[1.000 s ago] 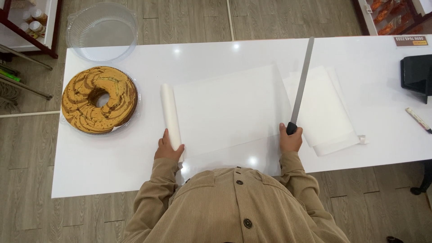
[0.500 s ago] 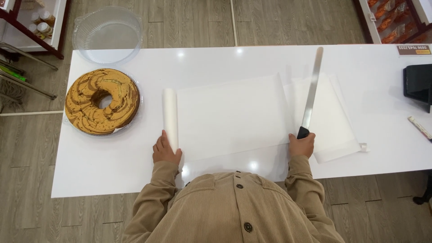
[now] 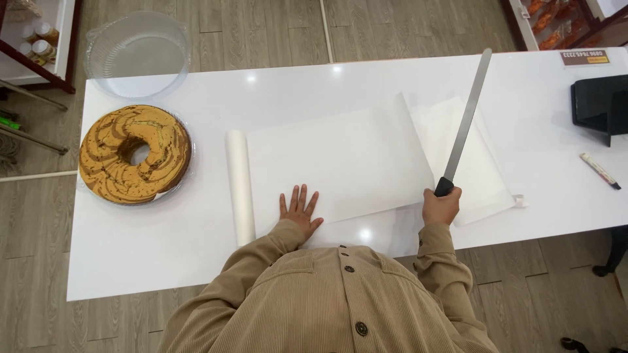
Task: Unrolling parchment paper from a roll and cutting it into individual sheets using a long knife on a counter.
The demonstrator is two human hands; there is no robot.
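My left hand (image 3: 299,208) had slid inward, fingers spread flat on the parchment sheet (image 3: 337,163); right hand (image 3: 441,205) gripped the long knife (image 3: 466,124), sheet uncut from its roll (image 3: 239,186).

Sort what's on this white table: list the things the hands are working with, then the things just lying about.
In use:
- left hand flat on the unrolled parchment sheet
- parchment roll
- right hand gripping the long knife

Lying about:
- marbled ring cake
- clear plastic dome lid
- cut paper sheets
- black box
- pen
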